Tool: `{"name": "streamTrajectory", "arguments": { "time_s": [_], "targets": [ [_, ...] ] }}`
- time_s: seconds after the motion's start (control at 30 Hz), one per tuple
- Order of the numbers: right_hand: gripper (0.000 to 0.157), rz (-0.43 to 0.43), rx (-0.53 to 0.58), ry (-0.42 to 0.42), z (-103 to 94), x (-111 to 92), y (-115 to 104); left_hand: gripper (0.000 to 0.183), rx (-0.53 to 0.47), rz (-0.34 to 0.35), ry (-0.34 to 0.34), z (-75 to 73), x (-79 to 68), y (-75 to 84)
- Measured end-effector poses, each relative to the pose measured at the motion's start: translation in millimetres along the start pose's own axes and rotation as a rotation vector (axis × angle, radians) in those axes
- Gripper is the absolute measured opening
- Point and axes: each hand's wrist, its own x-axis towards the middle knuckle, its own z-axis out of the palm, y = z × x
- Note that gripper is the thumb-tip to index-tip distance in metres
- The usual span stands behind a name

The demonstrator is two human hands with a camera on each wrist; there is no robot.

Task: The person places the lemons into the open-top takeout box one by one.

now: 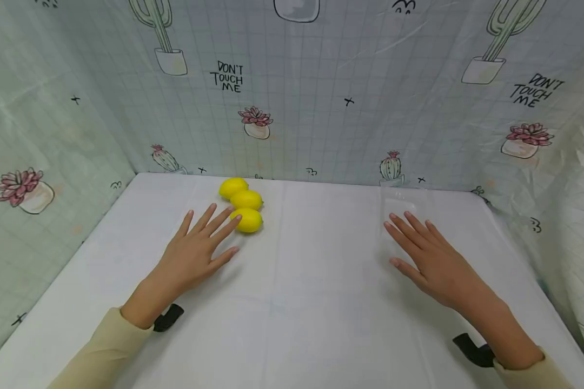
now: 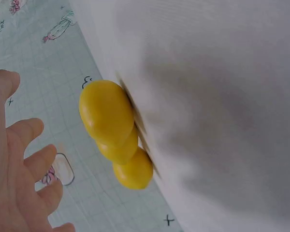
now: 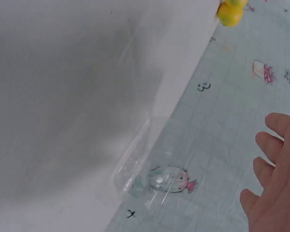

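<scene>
Three yellow lemons stand in a row toward the back left of the table: the far lemon (image 1: 232, 187), the middle lemon (image 1: 246, 200) and the near lemon (image 1: 250, 221). My left hand (image 1: 190, 260) hovers just in front of them with fingers spread, holding nothing. In the head view its fingertips overlap the near lemon; the left wrist view shows the fingers (image 2: 41, 166) apart from the lemons. At the back right lies a clear plastic container or bag (image 3: 140, 159), hard to make out. My right hand (image 1: 435, 267) is over the table in front of it, fingers extended, holding nothing.
A white cloth covers the table (image 1: 316, 302). Behind it and at both sides hangs a pale sheet (image 1: 302, 119) printed with cacti and lettering. Dark straps (image 1: 169, 317) show beneath both wrists.
</scene>
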Motion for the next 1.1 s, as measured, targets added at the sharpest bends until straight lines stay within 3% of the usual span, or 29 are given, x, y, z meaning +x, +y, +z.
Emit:
{"name": "streamTrajectory", "arguments": {
  "time_s": [0.37,0.6,0.8,1.0,1.1],
  "targets": [
    [0.067,0.091,0.084,-0.025,0.6,1.8,27.9,0.065,-0.033,0.037,-0.015,4.7,26.8,7.8],
    [0.059,0.17,0.13,0.012,2.8,3.5,44.2,0.062,-0.06,0.064,0.062,9.4,41.3,8.6],
    [0.056,0.278,0.2,-0.003,7.0,3.1,60.8,0.062,-0.09,0.078,0.096,10.3,52.9,7.9],
    [0.048,0.38,0.267,0.036,14.7,0.4,79.1,0.064,-0.074,0.057,0.092,12.8,60.1,7.5],
    [0.045,0.428,0.313,0.066,19.1,-1.1,87.2,0.063,-0.073,0.018,0.052,13.2,63.3,7.7]
  ]
}}
